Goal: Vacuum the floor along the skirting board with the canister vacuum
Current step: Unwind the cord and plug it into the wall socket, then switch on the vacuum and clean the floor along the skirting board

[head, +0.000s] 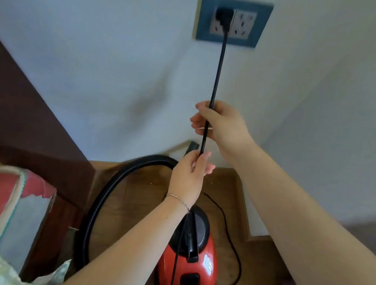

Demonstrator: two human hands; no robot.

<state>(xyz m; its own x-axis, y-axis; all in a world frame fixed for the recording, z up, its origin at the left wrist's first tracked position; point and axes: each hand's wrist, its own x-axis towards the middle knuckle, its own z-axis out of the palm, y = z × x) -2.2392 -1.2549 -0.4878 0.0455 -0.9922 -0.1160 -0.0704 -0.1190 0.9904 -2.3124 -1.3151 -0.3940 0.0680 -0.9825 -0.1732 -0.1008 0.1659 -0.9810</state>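
- Left hand (pixel 189 175): raised with its back to the camera and a thin chain bracelet at the wrist. The fingertips pinch the cord (pixel 217 75).
- Right hand (pixel 222 127): just above the left, arm extended from the lower right. The fingers are curled round the same cord.
- Vacuum (pixel 191 267): stands on the wooden floor (pixel 260 279) near the foot of the wall. It has a glossy red shell and a black domed top with a handle, and the left forearm covers part of it.
- Hose (pixel 106 194): black and ribbed, arcing up on the vacuum's left. Its far end passes behind the left hand.
- Skirting board (pixel 243 205): wooden strip along the wall base, blurred.
- Cord: thin and black, taut from the hands up to the plug (pixel 224 17). A slack loop lies on the floor to the right of the vacuum.
- Socket plate (pixel 262 24): blue-framed, on the white wall, with the plug in its left outlet.
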